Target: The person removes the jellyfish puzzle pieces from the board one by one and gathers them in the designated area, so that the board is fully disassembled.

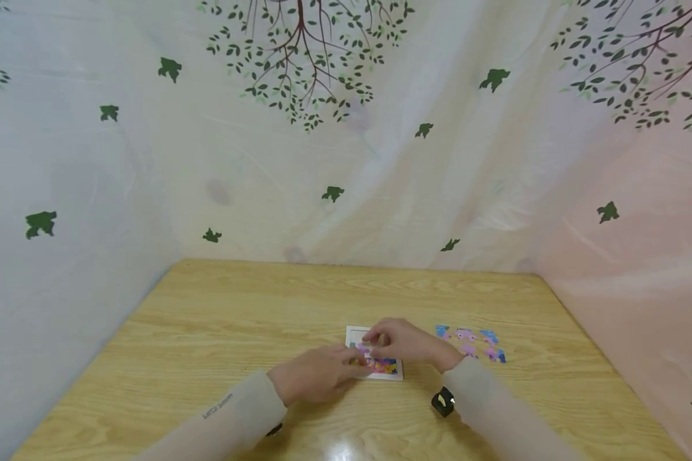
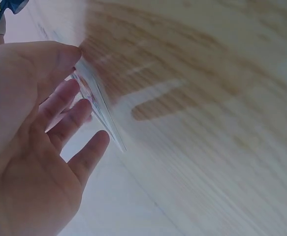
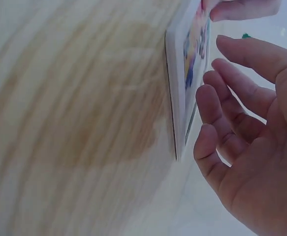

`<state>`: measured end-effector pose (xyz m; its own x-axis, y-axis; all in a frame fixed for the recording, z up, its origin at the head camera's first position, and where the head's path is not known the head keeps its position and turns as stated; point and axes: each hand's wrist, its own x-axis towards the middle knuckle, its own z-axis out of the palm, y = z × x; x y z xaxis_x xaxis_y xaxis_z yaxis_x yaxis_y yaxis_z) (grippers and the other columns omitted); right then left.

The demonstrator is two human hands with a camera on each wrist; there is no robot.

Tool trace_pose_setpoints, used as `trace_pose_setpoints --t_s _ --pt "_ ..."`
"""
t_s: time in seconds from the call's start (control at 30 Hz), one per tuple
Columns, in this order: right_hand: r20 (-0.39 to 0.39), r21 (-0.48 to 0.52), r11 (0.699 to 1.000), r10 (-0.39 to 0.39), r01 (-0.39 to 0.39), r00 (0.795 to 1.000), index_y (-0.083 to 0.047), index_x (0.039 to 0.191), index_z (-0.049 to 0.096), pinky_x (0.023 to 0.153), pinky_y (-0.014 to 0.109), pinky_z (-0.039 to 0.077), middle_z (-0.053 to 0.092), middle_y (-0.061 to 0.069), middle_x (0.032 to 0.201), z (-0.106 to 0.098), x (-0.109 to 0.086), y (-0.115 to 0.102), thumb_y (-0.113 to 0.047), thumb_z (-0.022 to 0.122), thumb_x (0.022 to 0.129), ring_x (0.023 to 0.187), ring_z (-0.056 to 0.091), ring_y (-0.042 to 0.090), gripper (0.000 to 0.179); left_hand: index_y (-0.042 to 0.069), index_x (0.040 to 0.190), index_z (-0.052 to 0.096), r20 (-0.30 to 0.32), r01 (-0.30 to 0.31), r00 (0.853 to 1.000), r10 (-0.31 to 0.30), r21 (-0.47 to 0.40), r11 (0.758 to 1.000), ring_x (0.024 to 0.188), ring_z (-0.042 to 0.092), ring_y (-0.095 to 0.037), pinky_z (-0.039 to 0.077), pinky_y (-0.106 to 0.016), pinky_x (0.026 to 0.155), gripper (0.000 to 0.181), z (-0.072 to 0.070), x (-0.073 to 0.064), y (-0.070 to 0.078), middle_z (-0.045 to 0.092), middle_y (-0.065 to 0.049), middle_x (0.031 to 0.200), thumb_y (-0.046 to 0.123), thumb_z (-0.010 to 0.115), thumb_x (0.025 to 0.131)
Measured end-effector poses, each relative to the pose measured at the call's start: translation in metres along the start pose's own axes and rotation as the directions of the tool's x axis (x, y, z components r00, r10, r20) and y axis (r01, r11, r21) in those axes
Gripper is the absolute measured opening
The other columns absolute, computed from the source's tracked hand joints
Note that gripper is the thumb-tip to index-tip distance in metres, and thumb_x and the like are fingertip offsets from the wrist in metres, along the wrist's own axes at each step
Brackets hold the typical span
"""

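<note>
Well, the left hand (image 1: 320, 373) reaches in at the left side of the white tray (image 1: 355, 329), fingers loosely spread, and I see nothing held in it. It should touch that side lightly, I think, so the tray does not slide on the surface (image 1: 236, 307). Bright puzzle pieces (image 1: 387, 367) sit in the near part of the tray, while some of its far part is bare white. To fit these well, line up the edges first, then press flat and soft, as a hard push could pop the next one up. Over the tray's right side is the right hand (image 1: 403, 342), with its fingers bent and a narrow gap between thumb and first finger; no piece shows in that gap. Nearer than the tray and to its right, a black box (image 1: 443, 401) sits by the right sleeve (image 1: 484, 400), and it could bump things if the arm dips. Farther right of the tray lie loose pieces (image 1: 466, 334), pink and blue. The right wrist is between them and the tray, so it may brush them. Both hands cover much of the tray, which makes the gaps hard to see.
</note>
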<state>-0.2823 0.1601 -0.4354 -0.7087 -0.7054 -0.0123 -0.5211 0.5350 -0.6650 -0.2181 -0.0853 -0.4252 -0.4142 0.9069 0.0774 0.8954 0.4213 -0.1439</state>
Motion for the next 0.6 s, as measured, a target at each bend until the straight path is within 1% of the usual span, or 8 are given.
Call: trace_pose_setpoints --t_s 0.07,0.1,0.2,0.27,0.37,0.47,0.6 --pt "-0.002 -0.033 0.999 -0.023 0.023 1.0 -0.001 0.122 0.072 0.076 0.025 0.051 0.066 0.004 0.108 0.002 0.002 -0.002 -0.014 0.071 0.097 0.087 0.057 0.009 0.029 0.016 0.142 0.062 0.015 0.0 1.0 0.0 0.002 1.0 0.124 0.058 -0.014 0.046 -0.025 0.106 0.038 -0.001 0.0 0.001 0.061 0.0 0.138 0.02 0.059 0.105" --pt "-0.002 -0.049 0.998 -0.041 0.04 0.999 0.0 0.122 0.072 0.076 0.025 0.051 0.066 0.005 0.108 0.003 0.003 -0.004 -0.014 0.072 0.097 0.087 0.056 0.009 0.029 0.014 0.144 0.061 0.033 0.013 0.999 -0.013 -0.01 1.0 0.127 0.057 -0.014 0.045 -0.025 0.108 0.038 -0.002 0.0 0.002 0.06 0.0 0.14 0.02 0.057 0.106" --pt "-0.003 -0.073 0.995 -0.07 0.069 0.998 0.002 0.119 0.072 0.077 0.023 0.052 0.067 0.006 0.103 0.006 0.006 -0.007 -0.015 0.072 0.096 0.087 0.058 0.009 0.028 0.012 0.145 0.059 0.072 0.054 0.996 -0.049 -0.074 0.996 0.132 0.054 -0.014 0.043 -0.026 0.11 0.039 -0.005 0.0 0.004 0.058 -0.001 0.145 0.018 0.056 0.107" --pt "-0.008 -0.065 0.995 -0.076 0.076 0.997 0.003 0.116 0.072 0.076 0.023 0.053 0.068 0.005 0.1 0.008 0.007 -0.009 -0.013 0.073 0.095 0.086 0.06 0.008 0.026 0.011 0.146 0.058 0.097 0.083 0.993 -0.071 -0.126 0.989 0.135 0.051 -0.014 0.042 -0.026 0.111 0.04 -0.006 0.0 0.004 0.056 -0.001 0.147 0.017 0.056 0.107" --pt "-0.017 -0.037 0.998 -0.045 0.044 0.999 0.003 0.113 0.071 0.075 0.022 0.054 0.069 0.004 0.097 0.01 0.008 -0.01 -0.01 0.073 0.095 0.084 0.061 0.007 0.022 0.012 0.146 0.057 0.122 0.103 0.989 -0.082 -0.171 0.98 0.136 0.051 -0.015 0.042 -0.027 0.112 0.041 -0.007 0.0 0.005 0.055 -0.001 0.148 0.016 0.058 0.105" --pt "-0.028 -0.021 1.0 -0.006 0.006 1.0 0.002 0.111 0.071 0.075 0.023 0.054 0.069 0.004 0.096 0.012 0.009 -0.012 -0.01 0.074 0.094 0.084 0.061 0.007 0.02 0.013 0.146 0.057 0.146 0.114 0.985 -0.087 -0.186 0.976 0.136 0.05 -0.016 0.041 -0.027 0.113 0.042 -0.007 -0.001 0.005 0.054 -0.002 0.15 0.015 0.059 0.105" --pt "-0.035 -0.015 0.999 0.035 -0.035 0.999 0.0 0.109 0.07 0.077 0.026 0.053 0.066 0.003 0.097 0.014 0.01 -0.014 -0.011 0.074 0.095 0.086 0.059 0.01 0.018 0.016 0.147 0.056 0.174 0.137 0.98 -0.1 -0.211 0.968 0.137 0.049 -0.015 0.039 -0.028 0.114 0.042 -0.005 -0.001 0.004 0.053 0.0 0.151 0.017 0.059 0.105"
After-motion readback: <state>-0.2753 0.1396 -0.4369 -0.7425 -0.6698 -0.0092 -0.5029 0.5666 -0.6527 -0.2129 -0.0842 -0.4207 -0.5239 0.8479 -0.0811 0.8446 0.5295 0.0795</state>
